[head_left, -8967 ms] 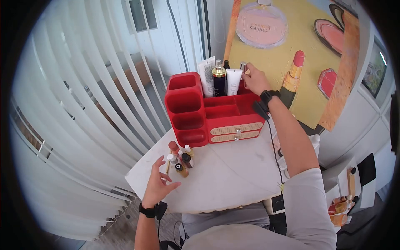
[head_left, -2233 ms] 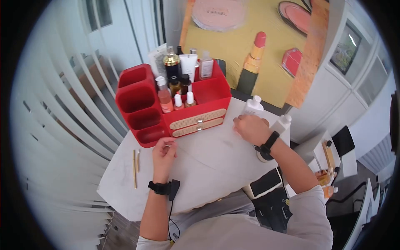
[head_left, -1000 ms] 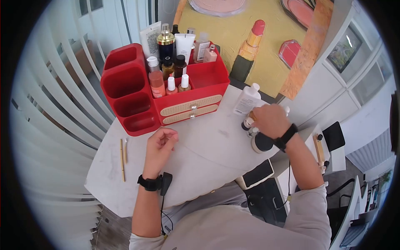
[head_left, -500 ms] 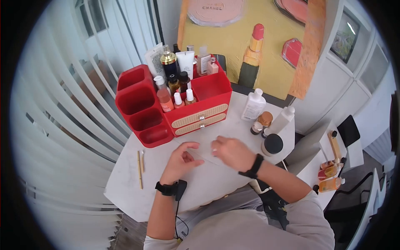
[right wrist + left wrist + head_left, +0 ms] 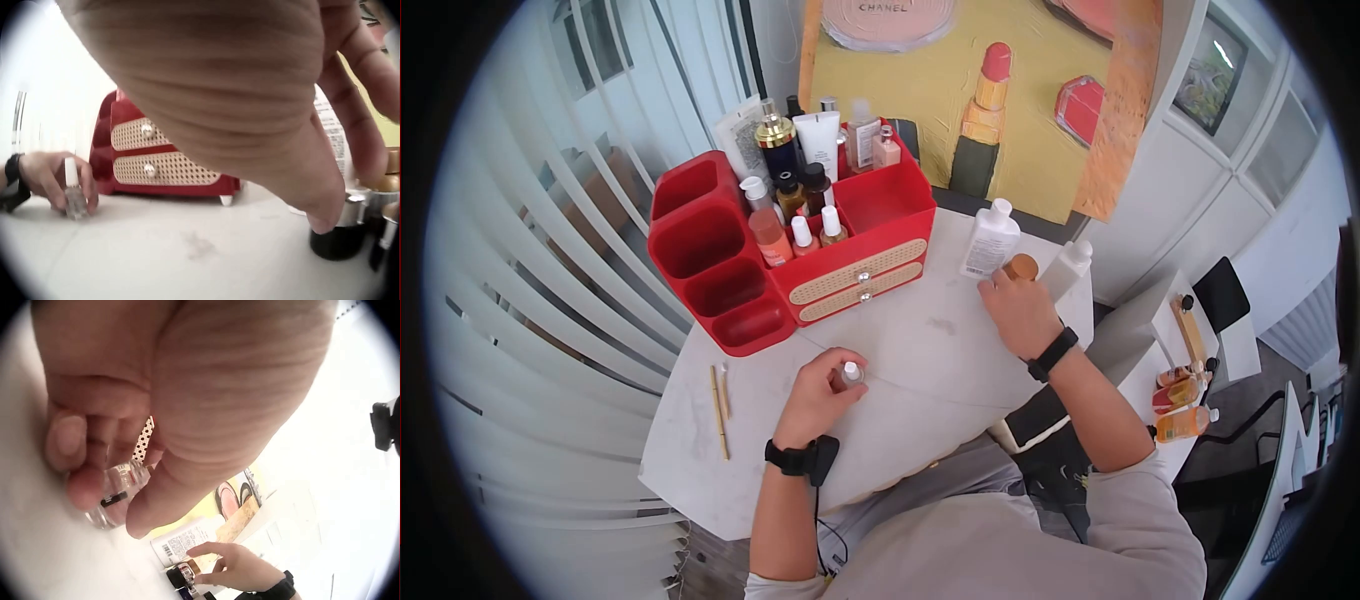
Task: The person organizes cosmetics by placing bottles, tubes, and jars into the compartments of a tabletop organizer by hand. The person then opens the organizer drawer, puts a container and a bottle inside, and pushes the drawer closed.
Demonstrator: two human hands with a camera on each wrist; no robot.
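Observation:
My left hand (image 5: 815,400) holds a small clear nail polish bottle (image 5: 75,199) with a white cap, its fingers and thumb around the glass. The bottle's base is close over the white table (image 5: 920,370). In the left wrist view the bottle (image 5: 119,494) shows between fingertips and thumb, with a dark label mark. Farther right, my right hand (image 5: 1022,315) reaches among containers, its fingers apart. Its thumb tip overlaps a small dark jar (image 5: 337,240) with a silver lid. A brown-capped container (image 5: 1022,267) sits just beyond the fingers.
A red organizer (image 5: 890,235) with two woven-front drawers holds several bottles and tubes. White bottles (image 5: 992,240) stand near the table's right edge. Two thin gold sticks (image 5: 719,415) lie at left. Vertical blinds hang on the left; a painting (image 5: 1030,130) leans behind.
Over nine seconds, the small bottles at left went into the organizer. In the last half second, my right hand moved from beside my left hand to the right-hand containers; the left now holds the nail polish bottle.

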